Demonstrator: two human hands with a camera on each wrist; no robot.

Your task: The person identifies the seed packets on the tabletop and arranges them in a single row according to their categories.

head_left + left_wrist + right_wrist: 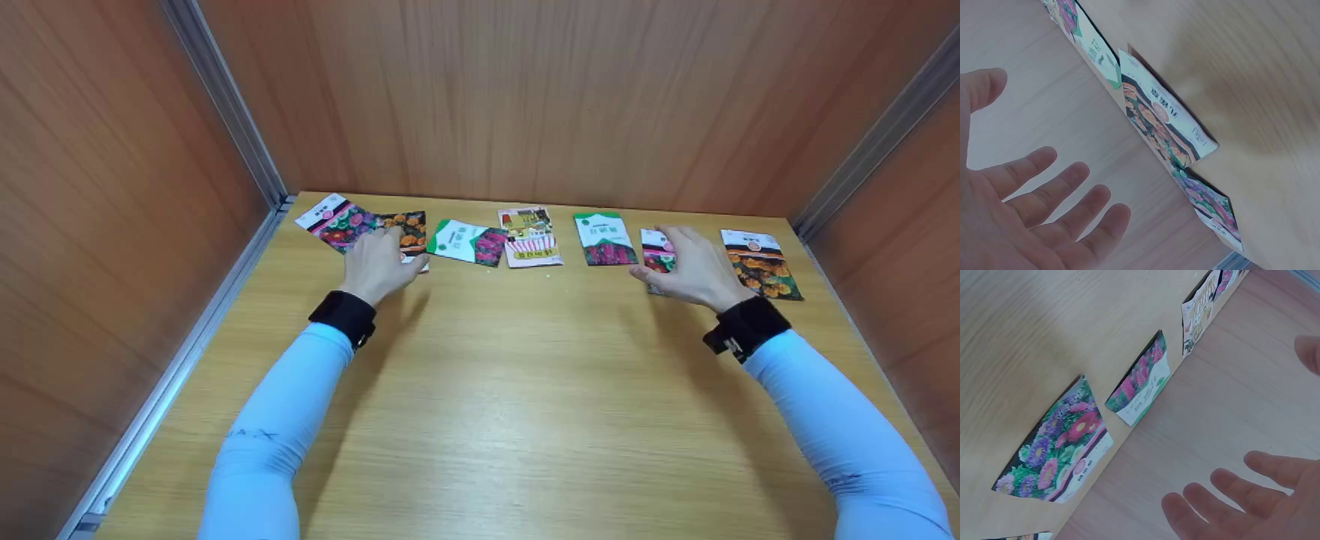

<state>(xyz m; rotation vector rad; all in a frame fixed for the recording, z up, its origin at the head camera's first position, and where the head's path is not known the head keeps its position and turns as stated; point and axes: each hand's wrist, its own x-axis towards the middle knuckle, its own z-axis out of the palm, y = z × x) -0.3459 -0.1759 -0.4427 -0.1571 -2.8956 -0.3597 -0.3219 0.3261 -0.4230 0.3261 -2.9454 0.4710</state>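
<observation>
In the head view my left hand (373, 264) hovers over a seed packet with orange flowers (413, 229), hiding part of it. The left wrist view shows those fingers spread and straight, apart from the orange-flower packet (1158, 115). Just left of it lies a tilted packet with pink and purple flowers (343, 225). My right hand (699, 268) is above another pink-and-purple flower packet (658, 253), covering much of it. Its fingers are extended and hold nothing in the right wrist view, where that packet (1061, 444) lies flat on the table.
Between the hands lie a green-and-white packet (466, 242), yellow and pink patterned packets (531, 238) and another green-and-white packet (604, 238). A second orange-flower packet (763, 266) lies at far right. Wooden panels (525, 97) enclose the table (480, 390) behind and at both sides.
</observation>
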